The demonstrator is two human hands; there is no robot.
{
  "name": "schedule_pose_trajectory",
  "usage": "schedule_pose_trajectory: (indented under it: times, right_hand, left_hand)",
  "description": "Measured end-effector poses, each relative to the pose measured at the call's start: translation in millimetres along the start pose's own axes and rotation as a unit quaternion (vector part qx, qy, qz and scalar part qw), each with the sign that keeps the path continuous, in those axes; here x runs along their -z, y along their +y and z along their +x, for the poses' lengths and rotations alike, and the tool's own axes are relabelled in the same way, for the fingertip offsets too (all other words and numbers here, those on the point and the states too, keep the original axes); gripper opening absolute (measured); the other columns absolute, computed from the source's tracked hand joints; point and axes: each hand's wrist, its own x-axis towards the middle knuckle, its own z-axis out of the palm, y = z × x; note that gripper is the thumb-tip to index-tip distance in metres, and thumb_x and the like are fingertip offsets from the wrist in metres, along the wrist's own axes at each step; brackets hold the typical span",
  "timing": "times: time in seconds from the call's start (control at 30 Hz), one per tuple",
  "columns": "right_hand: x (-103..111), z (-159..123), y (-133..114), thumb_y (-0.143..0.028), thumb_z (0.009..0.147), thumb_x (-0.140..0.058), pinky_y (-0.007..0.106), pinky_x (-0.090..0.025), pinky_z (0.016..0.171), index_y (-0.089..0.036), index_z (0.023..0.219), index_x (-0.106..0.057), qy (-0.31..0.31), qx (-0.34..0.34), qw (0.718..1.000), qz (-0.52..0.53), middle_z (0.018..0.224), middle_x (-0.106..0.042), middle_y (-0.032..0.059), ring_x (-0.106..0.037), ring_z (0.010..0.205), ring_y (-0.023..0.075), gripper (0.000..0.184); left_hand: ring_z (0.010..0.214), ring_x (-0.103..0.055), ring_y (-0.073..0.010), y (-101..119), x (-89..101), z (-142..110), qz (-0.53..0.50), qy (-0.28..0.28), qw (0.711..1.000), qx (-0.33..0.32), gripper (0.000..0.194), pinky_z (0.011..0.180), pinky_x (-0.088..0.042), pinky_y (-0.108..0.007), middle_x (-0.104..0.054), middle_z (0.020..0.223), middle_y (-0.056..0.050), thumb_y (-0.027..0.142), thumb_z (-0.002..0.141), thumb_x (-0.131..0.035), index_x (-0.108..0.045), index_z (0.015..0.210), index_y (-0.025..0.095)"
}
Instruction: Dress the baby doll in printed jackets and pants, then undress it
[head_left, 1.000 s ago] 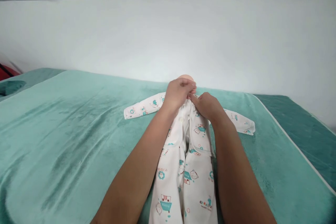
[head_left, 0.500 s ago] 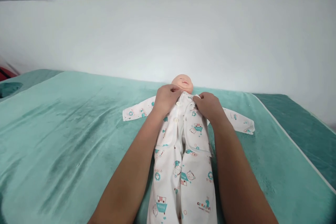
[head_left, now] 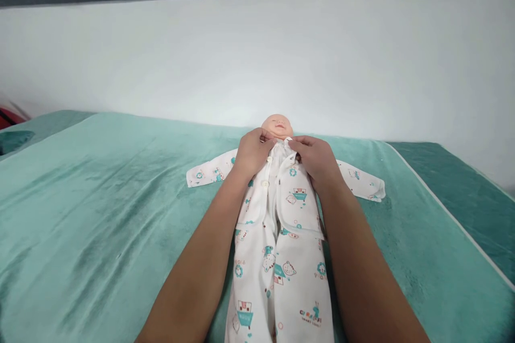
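Observation:
A baby doll (head_left: 278, 123) lies on its back, dressed in a white printed baby jacket (head_left: 298, 198) and matching pants (head_left: 301, 278). The jacket's front hangs open, with buttons showing along its left edge. At the collar, my left hand (head_left: 253, 151) pinches the left front edge just below the doll's chin. My right hand (head_left: 316, 156) grips the right front edge near its collar corner, close to the left hand. Both sleeves stretch out sideways, flat on the bed. Parts of the shoulders are hidden behind my hands.
A light green blanket (head_left: 120, 209) covers the bed, with wrinkles at the left. Its darker green part (head_left: 458, 187) lies at the right beyond a pale seam. Behind the doll's head rises a white wall (head_left: 257, 59). Something red (head_left: 10, 118) shows at the far left.
My right hand has moved inward and slightly up, bringing the right front edge of the jacket toward the collar's middle. My left hand stays at the left edge.

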Motion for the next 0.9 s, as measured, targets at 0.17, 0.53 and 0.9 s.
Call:
schedule_pose_trajectory:
  times: [0.17,0.53,0.9]
  right_hand:
    - [0,0,1,-0.031,0.067,-0.073,0.027,-0.041,0.057,-0.017,0.076,-0.074,-0.011,-0.003,0.999,0.031,0.065,-0.064,-0.0013,-0.051,0.057,0.0117,0.016]
    - [-3,-2,5,-0.034,0.072,-0.071,0.030,-0.050,0.069,-0.018,0.091,-0.076,-0.057,0.045,0.997,0.033,0.081,-0.074,0.0038,-0.065,0.076,0.0182,0.025]
    - [-2,-5,-4,-0.026,0.076,-0.069,0.025,-0.039,0.055,-0.018,0.095,-0.067,-0.078,0.064,0.991,-0.093,0.070,-0.062,-0.0031,-0.050,0.057,0.0103,0.021]
  left_hand:
    - [0.065,-0.057,-0.0125,10,-3.4,-2,-0.112,-0.010,0.993,0.034,0.004,0.065,-0.043,-0.027,-0.066,0.073,-0.001,0.020,0.081,-0.065,-0.065,0.079,0.016]
    - [0.057,-0.053,-0.0100,8,-3.4,-4,-0.175,-0.029,0.982,0.058,0.003,0.057,-0.038,-0.025,-0.062,0.066,0.000,0.016,0.082,-0.066,-0.068,0.079,0.015]
    - [0.058,-0.057,-0.0102,8,-3.9,-5,-0.171,-0.025,0.983,0.057,0.003,0.056,-0.040,-0.024,-0.065,0.068,-0.001,0.017,0.080,-0.068,-0.065,0.082,0.016]
